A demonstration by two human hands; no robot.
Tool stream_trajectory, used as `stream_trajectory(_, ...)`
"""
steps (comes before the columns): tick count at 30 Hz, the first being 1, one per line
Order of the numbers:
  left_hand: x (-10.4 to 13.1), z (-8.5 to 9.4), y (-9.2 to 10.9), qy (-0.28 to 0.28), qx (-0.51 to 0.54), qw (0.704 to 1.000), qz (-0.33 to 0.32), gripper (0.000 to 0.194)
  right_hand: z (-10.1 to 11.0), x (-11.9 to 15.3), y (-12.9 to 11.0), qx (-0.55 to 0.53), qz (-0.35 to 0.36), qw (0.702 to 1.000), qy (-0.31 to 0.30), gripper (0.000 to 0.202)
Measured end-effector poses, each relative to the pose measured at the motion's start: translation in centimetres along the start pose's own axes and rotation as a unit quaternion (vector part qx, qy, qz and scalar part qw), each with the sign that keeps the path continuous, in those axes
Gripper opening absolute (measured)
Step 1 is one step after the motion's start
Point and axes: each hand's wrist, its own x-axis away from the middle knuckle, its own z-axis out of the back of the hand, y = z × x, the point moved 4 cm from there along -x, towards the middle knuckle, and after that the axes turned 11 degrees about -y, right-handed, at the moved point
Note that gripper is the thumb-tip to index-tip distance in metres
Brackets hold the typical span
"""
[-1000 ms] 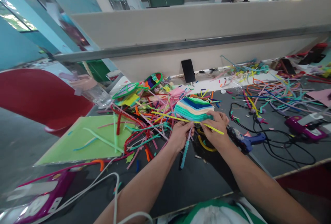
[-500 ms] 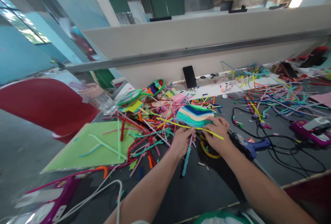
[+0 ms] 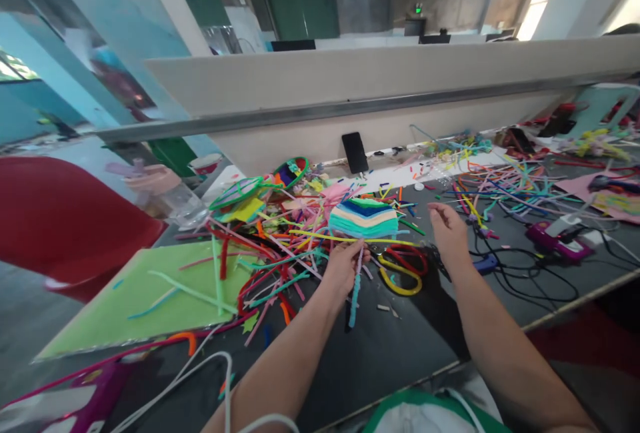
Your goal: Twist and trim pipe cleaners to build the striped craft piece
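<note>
My left hand (image 3: pixel 345 266) is closed, pinching a fuzzy pipe cleaner (image 3: pixel 356 293) that hangs down, lilac at the top and blue below. A long yellow pipe cleaner (image 3: pixel 320 235) runs crosswise at its fingertips. My right hand (image 3: pixel 449 229) is raised to the right, apart from the left. Its fingers are curled together, and anything small between them is hidden. Just beyond the yellow strip lies a striped piece (image 3: pixel 364 219) in green, blue, cream and turquoise. Scissors with red and yellow handles (image 3: pixel 403 286) lie between my hands. A blue glue gun (image 3: pixel 485 263) is partly behind my right wrist.
Loose pipe cleaners (image 3: pixel 275 279) are heaped left of centre, beside a green sheet (image 3: pixel 165 296). A phone (image 3: pixel 355 153) leans against the partition. Black cables (image 3: pixel 525 279) and a purple power strip (image 3: pixel 557 243) lie right. A clear bottle (image 3: pixel 173 196) stands left, near a red chair (image 3: pixel 65 219).
My right hand has left the yellow pipe cleaner and moved right and up, uncovering the scissors. My left hand keeps its hold. The view has shifted slightly to the right.
</note>
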Motion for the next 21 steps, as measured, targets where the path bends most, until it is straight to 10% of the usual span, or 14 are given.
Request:
stream_trajectory(11, -0.2, 0.3, 0.6, 0.019, 0.022, 0.998, -0.057, 0.031, -4.3, 1.9, 0.3, 0.067, -0.034, 0.973, -0.22, 0.036)
stream_trajectory(21, -0.3, 0.1, 0.3, 0.017, 0.013, 0.999, -0.042, 0.031, -4.6, 1.9, 0.6, 0.029, -0.078, 0.986, -0.148, 0.029)
